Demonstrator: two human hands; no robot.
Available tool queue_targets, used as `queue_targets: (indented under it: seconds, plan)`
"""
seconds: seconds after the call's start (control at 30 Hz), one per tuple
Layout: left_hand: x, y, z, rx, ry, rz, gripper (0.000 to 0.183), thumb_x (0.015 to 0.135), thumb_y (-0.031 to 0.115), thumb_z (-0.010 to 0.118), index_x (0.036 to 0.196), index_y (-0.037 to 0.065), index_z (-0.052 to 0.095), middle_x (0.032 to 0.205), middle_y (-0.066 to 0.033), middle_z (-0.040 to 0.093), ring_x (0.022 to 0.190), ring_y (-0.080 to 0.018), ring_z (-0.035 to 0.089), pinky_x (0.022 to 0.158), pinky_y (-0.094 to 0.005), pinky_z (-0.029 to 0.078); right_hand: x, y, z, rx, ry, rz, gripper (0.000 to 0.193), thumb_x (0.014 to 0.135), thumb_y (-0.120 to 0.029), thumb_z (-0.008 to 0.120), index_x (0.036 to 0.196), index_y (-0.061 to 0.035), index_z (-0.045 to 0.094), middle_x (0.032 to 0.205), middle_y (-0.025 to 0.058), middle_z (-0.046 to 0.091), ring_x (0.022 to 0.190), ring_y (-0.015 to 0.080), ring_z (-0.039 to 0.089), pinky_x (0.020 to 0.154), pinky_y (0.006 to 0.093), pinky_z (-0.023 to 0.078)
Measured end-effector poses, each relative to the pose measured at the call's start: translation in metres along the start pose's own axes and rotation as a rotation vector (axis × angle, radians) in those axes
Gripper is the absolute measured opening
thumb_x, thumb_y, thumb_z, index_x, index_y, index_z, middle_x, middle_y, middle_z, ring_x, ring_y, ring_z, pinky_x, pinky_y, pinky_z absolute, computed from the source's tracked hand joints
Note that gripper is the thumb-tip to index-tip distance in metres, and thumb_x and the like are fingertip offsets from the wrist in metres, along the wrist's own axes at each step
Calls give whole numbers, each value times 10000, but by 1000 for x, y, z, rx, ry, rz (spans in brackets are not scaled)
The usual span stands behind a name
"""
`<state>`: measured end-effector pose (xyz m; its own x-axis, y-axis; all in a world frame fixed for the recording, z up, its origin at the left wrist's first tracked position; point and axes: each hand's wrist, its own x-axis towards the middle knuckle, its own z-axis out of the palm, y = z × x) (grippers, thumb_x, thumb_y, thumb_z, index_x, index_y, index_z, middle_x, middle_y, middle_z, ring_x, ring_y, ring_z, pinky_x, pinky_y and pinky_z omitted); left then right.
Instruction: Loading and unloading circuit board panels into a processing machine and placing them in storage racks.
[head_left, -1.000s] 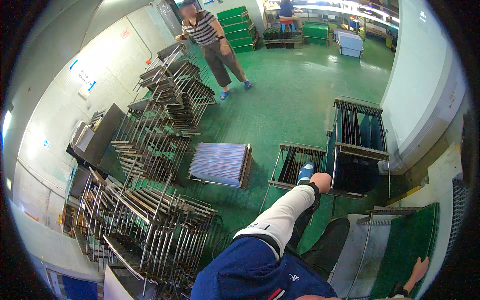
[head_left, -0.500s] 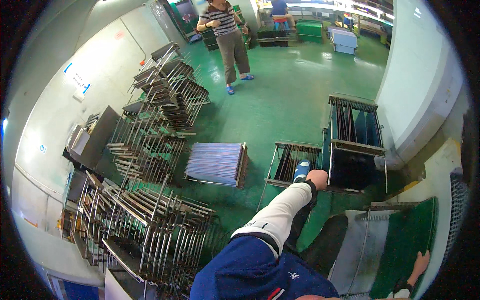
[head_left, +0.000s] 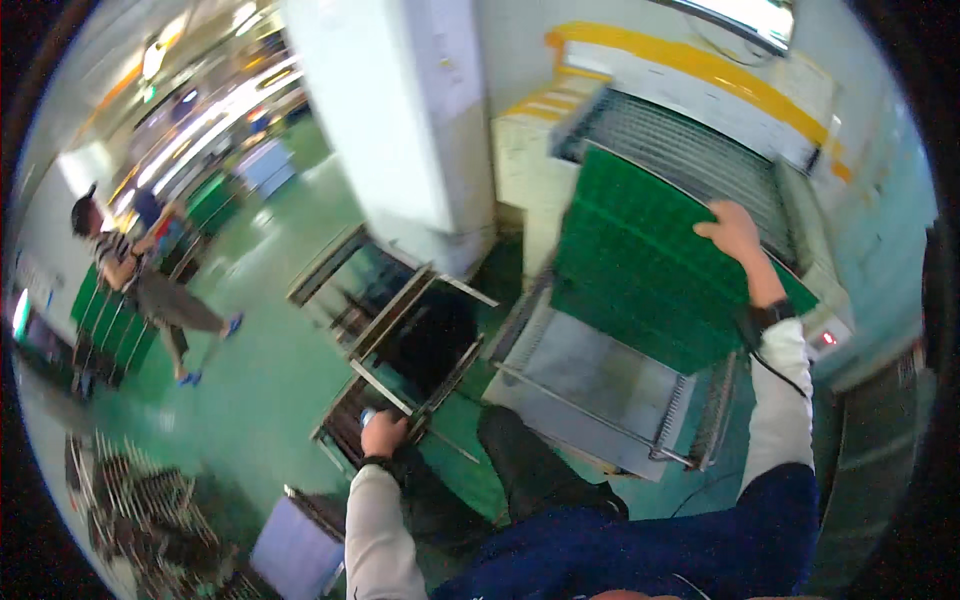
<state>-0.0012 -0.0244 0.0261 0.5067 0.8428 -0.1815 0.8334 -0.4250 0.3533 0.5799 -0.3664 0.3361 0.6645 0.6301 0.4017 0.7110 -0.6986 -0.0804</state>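
A large green circuit board panel (head_left: pixel 640 250) stands tilted in a low metal rack (head_left: pixel 590 405) on my right. My right hand (head_left: pixel 735 235) grips the panel's upper edge, thumb on the near face and fingers over the back. My left hand (head_left: pixel 385 433) is a closed fist beside a small slotted rack (head_left: pixel 345 420). What it holds, if anything, is hidden. Just beyond it stands a taller metal rack (head_left: pixel 400 310) with dark panels inside.
Behind the green panel is a machine with a roller conveyor bed (head_left: pixel 690 150). A white pillar (head_left: pixel 400 120) rises ahead. A purple-blue stack of panels (head_left: pixel 295 550) and heaped metal racks (head_left: pixel 140 510) lie at lower left. Another person (head_left: pixel 150 270) stands at far left.
My view has swung to the right, bringing the conveyor machine into sight. My right hand is now at the green panel's upper edge, and the panel shows more fully. My left hand remains near the racks.
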Motion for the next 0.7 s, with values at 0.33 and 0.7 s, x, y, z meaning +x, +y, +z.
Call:
queue_targets:
  seconds: [0.33, 0.7]
  plan:
    - [12, 3, 9, 48, -1, 45, 361, 742, 385, 678, 797, 29, 700, 811, -190, 677, 795, -373, 654, 726, -449, 523, 13, 110, -101, 1343, 319, 502, 288, 839, -190, 701, 1047, 5, 660, 947, 113, 696, 769, 223, 663, 699, 356, 532]
    - [17, -1, 6, 127, -87, -99, 388, 749, 409, 680, 867, 41, 722, 878, -197, 687, 841, -375, 659, 764, -461, 522, 35, 151, 56, 1991, 302, 500, 76, 901, -90, 590, 953, -41, 564, 918, 102, 637, 864, 240, 621, 841, 384, 523]
